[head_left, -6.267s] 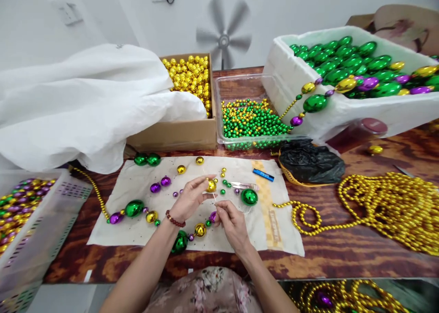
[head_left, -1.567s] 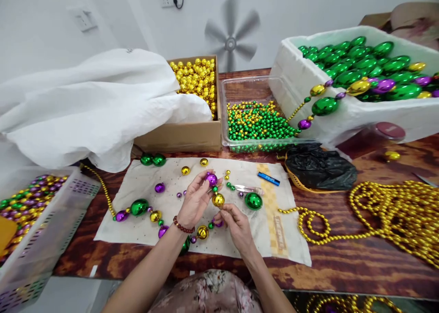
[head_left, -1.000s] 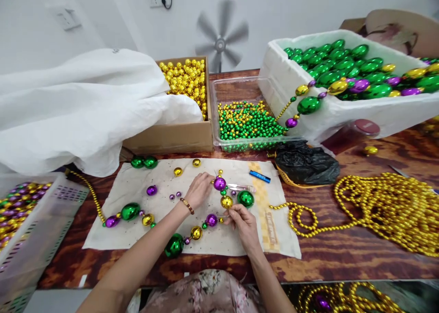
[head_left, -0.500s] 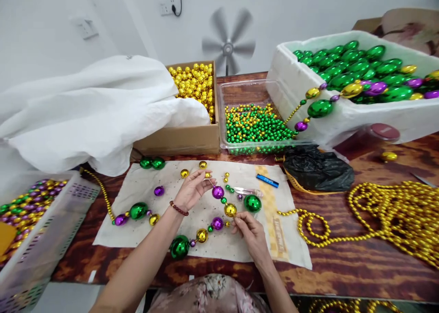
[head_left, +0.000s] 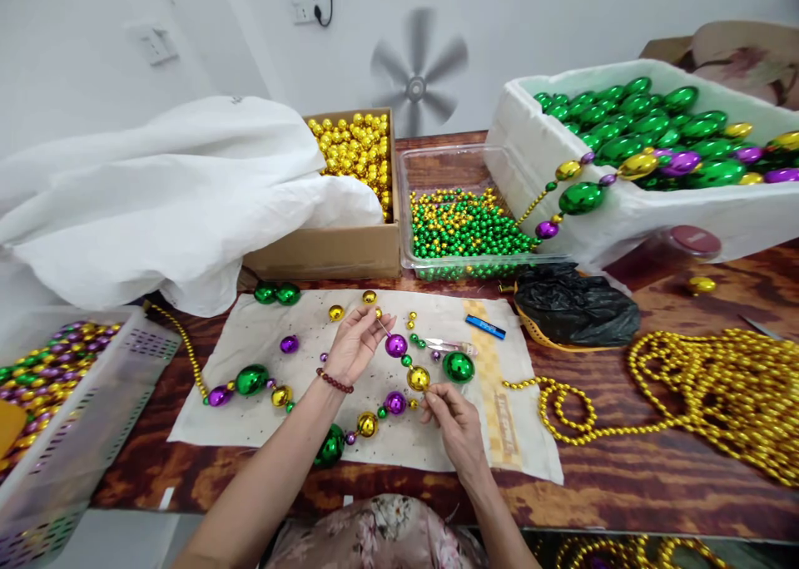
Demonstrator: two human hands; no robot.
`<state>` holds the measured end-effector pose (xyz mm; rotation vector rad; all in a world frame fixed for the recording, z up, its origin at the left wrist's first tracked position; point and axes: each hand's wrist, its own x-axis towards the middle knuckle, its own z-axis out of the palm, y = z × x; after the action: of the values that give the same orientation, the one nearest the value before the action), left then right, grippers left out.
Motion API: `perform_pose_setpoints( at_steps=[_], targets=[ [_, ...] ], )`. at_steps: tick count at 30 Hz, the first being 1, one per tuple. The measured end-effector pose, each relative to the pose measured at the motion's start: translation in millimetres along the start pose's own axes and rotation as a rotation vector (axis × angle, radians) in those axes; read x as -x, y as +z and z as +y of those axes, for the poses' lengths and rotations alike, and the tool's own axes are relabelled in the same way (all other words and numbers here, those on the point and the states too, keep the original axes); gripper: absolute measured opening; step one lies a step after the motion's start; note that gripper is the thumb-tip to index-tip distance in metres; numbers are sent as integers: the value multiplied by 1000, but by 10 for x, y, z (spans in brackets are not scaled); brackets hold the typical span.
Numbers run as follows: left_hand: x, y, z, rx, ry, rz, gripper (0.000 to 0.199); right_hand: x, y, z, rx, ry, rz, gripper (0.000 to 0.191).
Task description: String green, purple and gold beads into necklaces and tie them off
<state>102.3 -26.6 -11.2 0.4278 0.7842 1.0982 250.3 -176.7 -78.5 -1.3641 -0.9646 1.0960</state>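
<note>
My left hand [head_left: 359, 342], with a dark red bead bracelet at the wrist, is closed on the thin string end, and a small gold bead shows at its fingertips. The string runs down into a purple bead [head_left: 395, 345], a small green bead and a gold bead [head_left: 418, 378]. Just below that gold bead, my right hand [head_left: 457, 427] pinches the bead strand. Further along, the strand lies on the cloth through another purple bead [head_left: 395, 403] and a gold bead [head_left: 367, 424] to a large green bead [head_left: 330, 445], partly hidden by my left forearm.
Loose beads, a blue marker-like stick [head_left: 485, 327] and a small pointed blade [head_left: 440, 344] lie on the cloth [head_left: 230, 423]. Behind stand a cardboard box [head_left: 325, 251], a clear tray [head_left: 430, 157] and a foam box [head_left: 530, 136]. Gold bead chains [head_left: 717, 403] lie right; a plastic basket [head_left: 134, 369] stands left.
My left hand has shifted slightly right and turned a little, its fingertips nearer the upper purple bead. My right hand keeps its pinch in nearly the same place.
</note>
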Motion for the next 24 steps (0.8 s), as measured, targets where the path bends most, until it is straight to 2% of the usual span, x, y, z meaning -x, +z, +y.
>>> perform_pose_setpoints(
  at_steps=[5,10,12,15,21,24],
  targets=[
    [5,9,-53,-40,66,-20,22,24,54,-3,-28,8,52,29],
    [93,71,-126,-115,141,-49,38,-3,135,-28,-127,73,69,31],
    [151,107,-169,-144,138,-58,40,-34,168,-38,-179,95,61,32],
    [228,161,-249,-130,111,-73,31,-86,197,-26,-232,118,63,34],
    [232,357,-415,-114,56,-90,36,-122,186,-35,-173,86,59,32],
    [200,486,-481,-176,82,-80,38,-97,180,-75,-144,69,76,30]
  ],
)
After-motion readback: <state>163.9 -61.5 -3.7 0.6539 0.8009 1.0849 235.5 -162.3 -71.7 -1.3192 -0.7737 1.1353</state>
